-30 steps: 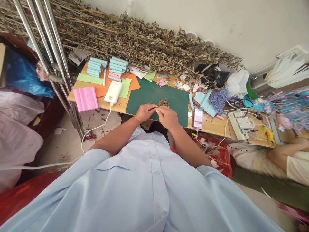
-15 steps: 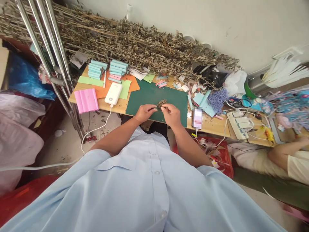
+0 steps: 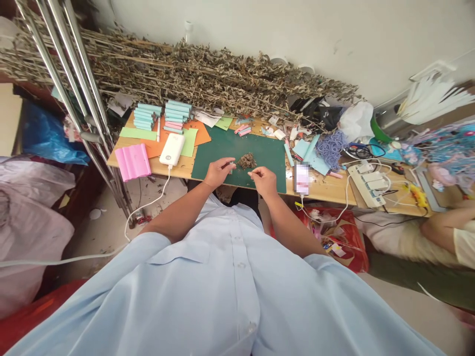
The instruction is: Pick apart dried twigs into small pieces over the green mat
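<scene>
On the green cutting mat (image 3: 211, 148) lies a small heap of crumbled dried leaves (image 3: 247, 160). My left hand (image 3: 219, 171) is just left of the heap, its fingers closed around something small and pale that I cannot make out. To the heap's lower right, my right hand (image 3: 263, 179) has thumb and forefinger pinched together. Whatever sits between those fingertips, if anything, is too small to name. Both hands are close above the mat and apart from each other.
Blue paper rolls (image 3: 178, 111) and a white power bank (image 3: 172, 149) are at left, near folded pink paper (image 3: 132, 162). A phone (image 3: 302, 178), purple yarn (image 3: 331, 150) and a power strip (image 3: 367, 185) lie right. Dried stalks (image 3: 208, 74) line the back. Another person's arm (image 3: 445, 230) is far right.
My right hand has drawn back from the leaf heap, which now shows fully on the mat. My left hand has shifted slightly left. The whole view has tilted a little.
</scene>
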`<move>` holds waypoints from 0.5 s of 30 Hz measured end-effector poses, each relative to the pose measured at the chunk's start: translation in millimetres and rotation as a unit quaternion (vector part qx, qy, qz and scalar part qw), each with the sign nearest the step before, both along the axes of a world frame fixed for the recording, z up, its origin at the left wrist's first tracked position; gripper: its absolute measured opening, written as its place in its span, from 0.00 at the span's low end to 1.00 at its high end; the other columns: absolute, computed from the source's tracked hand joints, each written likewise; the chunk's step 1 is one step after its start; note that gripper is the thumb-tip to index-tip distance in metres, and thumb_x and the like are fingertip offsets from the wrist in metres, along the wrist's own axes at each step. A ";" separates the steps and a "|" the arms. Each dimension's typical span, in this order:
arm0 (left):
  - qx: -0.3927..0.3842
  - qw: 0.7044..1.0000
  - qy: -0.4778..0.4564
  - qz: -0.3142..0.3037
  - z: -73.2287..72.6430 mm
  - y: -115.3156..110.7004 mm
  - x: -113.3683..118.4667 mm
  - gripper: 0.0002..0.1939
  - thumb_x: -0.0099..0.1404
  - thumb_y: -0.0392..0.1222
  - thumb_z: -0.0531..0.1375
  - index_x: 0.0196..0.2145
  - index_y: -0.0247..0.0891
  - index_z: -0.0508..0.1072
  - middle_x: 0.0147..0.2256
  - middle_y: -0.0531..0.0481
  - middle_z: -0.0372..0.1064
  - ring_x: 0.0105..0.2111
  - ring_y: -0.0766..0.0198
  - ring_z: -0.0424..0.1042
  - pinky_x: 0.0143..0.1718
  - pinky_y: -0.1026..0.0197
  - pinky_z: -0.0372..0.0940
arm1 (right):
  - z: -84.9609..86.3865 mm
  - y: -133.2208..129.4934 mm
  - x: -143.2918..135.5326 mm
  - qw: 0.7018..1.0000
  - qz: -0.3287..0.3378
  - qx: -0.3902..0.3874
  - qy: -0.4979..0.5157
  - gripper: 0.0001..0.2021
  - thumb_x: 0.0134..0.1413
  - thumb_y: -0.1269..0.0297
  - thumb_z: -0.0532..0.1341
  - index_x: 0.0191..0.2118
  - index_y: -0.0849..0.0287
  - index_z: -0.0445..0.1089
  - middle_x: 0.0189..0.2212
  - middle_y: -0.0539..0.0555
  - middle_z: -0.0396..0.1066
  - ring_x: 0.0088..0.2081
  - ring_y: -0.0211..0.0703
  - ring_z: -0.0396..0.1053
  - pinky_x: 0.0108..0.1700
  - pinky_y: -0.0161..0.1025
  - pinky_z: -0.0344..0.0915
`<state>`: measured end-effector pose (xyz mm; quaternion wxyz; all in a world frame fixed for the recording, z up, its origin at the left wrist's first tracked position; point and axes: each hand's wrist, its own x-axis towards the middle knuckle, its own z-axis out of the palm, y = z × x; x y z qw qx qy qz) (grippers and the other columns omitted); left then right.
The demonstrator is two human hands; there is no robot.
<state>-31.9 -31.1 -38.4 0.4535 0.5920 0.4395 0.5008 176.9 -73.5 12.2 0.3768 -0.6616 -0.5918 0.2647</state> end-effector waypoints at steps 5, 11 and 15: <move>-0.064 0.995 -0.080 0.019 6.3 9.9 -4.7 0.24 0.70 0.57 0.60 0.52 0.34 0.73 0.39 0.40 0.80 0.38 0.55 0.82 0.32 0.59 0.76 | -0.5 4.1 1.0 0.999 -0.008 -0.005 0.048 0.13 0.55 0.50 0.63 0.33 0.55 0.75 0.23 0.48 0.73 0.28 0.44 0.75 0.38 0.41 0.70; -0.198 0.954 -0.219 0.052 31.9 7.1 -5.5 0.23 0.68 0.55 0.64 0.52 0.36 0.69 0.37 0.43 0.80 0.35 0.58 0.82 0.30 0.63 0.73 | -11.7 9.7 5.3 0.996 -0.032 -0.044 0.068 0.12 0.55 0.51 0.64 0.34 0.56 0.71 0.24 0.47 0.74 0.23 0.39 0.72 0.34 0.37 0.68; -0.279 0.913 -0.294 0.049 51.5 0.4 -4.4 0.19 0.65 0.49 0.69 0.46 0.35 0.70 0.33 0.44 0.79 0.33 0.60 0.81 0.30 0.65 0.71 | -11.3 9.6 6.0 0.996 -0.028 -0.073 0.054 0.22 0.60 0.42 0.59 0.30 0.57 0.74 0.22 0.50 0.74 0.23 0.41 0.72 0.34 0.38 0.69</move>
